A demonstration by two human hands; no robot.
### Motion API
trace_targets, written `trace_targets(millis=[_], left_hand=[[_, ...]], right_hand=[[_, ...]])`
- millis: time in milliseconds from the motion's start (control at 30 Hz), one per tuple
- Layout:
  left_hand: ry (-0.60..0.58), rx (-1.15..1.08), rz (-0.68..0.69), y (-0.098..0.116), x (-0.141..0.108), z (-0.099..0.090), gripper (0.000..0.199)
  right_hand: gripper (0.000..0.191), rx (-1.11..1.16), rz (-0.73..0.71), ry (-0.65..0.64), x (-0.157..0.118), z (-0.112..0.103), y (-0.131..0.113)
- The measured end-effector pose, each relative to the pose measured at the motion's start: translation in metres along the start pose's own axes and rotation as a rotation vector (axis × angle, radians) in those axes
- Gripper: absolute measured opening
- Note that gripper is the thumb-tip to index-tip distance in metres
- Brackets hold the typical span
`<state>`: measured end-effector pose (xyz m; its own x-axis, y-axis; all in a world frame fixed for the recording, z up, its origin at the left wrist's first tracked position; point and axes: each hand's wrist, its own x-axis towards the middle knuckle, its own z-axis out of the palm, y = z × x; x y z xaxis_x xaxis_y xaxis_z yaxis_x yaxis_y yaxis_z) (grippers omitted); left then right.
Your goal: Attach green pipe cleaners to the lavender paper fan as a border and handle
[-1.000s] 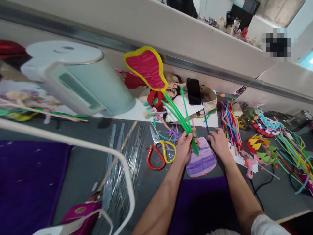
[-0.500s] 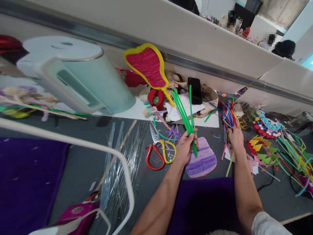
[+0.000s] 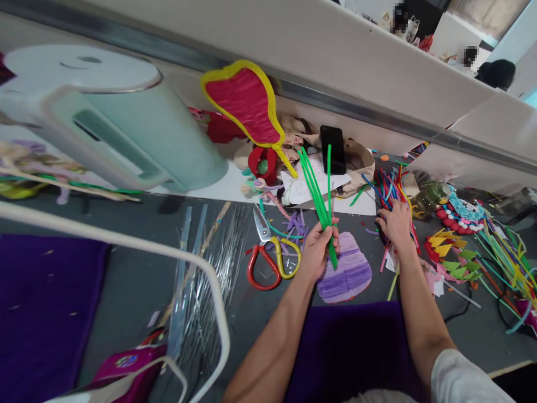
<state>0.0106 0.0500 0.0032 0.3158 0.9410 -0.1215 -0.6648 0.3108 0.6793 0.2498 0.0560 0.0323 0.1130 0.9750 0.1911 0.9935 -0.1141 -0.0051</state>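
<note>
My left hand [image 3: 316, 250] is closed around several green pipe cleaners [image 3: 315, 191], which point up and away from me; one stands apart from the others. Below their lower ends a purple striped, rounded piece [image 3: 347, 275] lies flat on the table. My right hand [image 3: 396, 228] rests over the near end of a pile of multicoloured pipe cleaners [image 3: 390, 184], its thumb spread away from the fingers. The fingertips are partly lost among the strands. Scissors [image 3: 273, 253] with one red and one yellow handle lie left of my left hand, blades apart.
A pale green kettle-like container [image 3: 168, 129] stands at back left. Beside it are a yellow-edged red fan shape [image 3: 247, 103] and a black phone [image 3: 333, 150]. Thin silvery wires [image 3: 220, 263] lie left. A white curved bar [image 3: 168, 246] crosses the near left. Colourful strands [image 3: 509, 252] lie right.
My right hand has shifted slightly up and left over the pile, and its fingers have spread from a pinch. My left hand still holds the green pipe cleaners. The view has moved slightly.
</note>
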Motion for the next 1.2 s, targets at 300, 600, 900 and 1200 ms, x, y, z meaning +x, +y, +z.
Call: trace_targets(millis=[300, 600, 900, 1200], left_hand=[[0.009, 0.005, -0.015, 0.003, -0.001, 0.001, 0.034], [-0.003, 0.020, -0.021, 0.001, 0.000, 0.000, 0.033], [0.013, 0.027, -0.012, 0.003, 0.000, 0.000, 0.034], [0.017, 0.032, -0.021, 0.002, 0.000, 0.000, 0.035]], right_hand=[[0.038, -0.042, 0.355, -0.008, 0.023, 0.001, 0.039], [0.034, -0.048, 0.118, 0.105, 0.026, -0.005, 0.033], [0.029, -0.163, 0.119, 0.005, 0.029, 0.015, 0.037], [0.028, -0.002, 0.162, 0.054, 0.041, 0.020, 0.066]])
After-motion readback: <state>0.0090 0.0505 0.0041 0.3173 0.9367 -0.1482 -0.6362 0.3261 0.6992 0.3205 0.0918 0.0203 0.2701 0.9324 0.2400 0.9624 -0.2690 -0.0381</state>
